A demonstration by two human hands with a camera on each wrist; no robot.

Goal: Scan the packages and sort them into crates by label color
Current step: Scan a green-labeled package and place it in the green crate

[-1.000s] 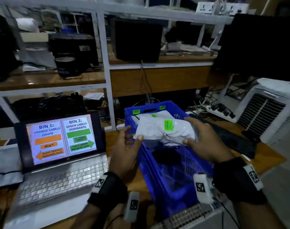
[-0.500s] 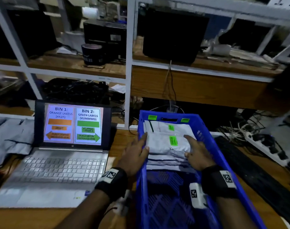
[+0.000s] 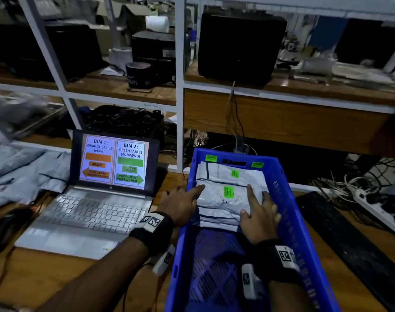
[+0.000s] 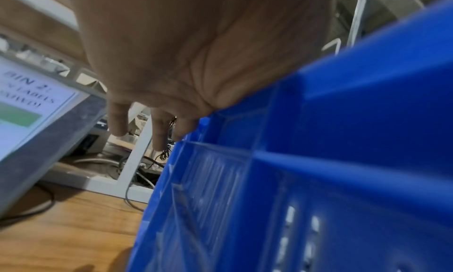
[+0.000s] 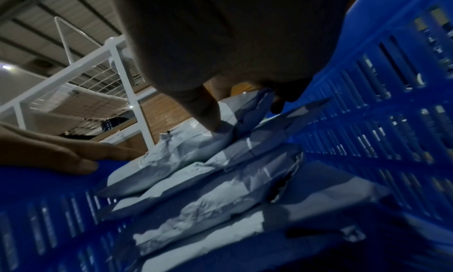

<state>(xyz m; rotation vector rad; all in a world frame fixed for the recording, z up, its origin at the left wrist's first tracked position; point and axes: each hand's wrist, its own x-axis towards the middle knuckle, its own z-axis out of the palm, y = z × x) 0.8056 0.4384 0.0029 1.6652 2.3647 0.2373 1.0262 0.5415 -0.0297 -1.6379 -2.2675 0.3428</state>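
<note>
A white package with a green label [image 3: 221,197] lies on top of a stack of white packages [image 5: 196,189] in the far half of the blue crate [image 3: 289,212]. My left hand [image 3: 183,202] reaches over the crate's left rim [image 4: 282,94], its straight index finger touching the package's left edge. My right hand [image 3: 258,212] lies flat inside the crate with spread fingers pressing the package's right side [image 5: 213,138]. Another green-labelled package [image 3: 234,174] sits behind it. Neither hand grips anything.
An open laptop [image 3: 110,167] left of the crate shows Bin 1 orange, Bin 2 green. More grey packages [image 3: 23,172] are piled at far left. A black keyboard [image 3: 349,242] and power strip with cables [image 3: 376,206] lie right. White shelving [image 3: 179,86] rises behind.
The package went from held above the crate down onto the stack. Both hands have loosened from gripping its edges to straight fingers resting on it.
</note>
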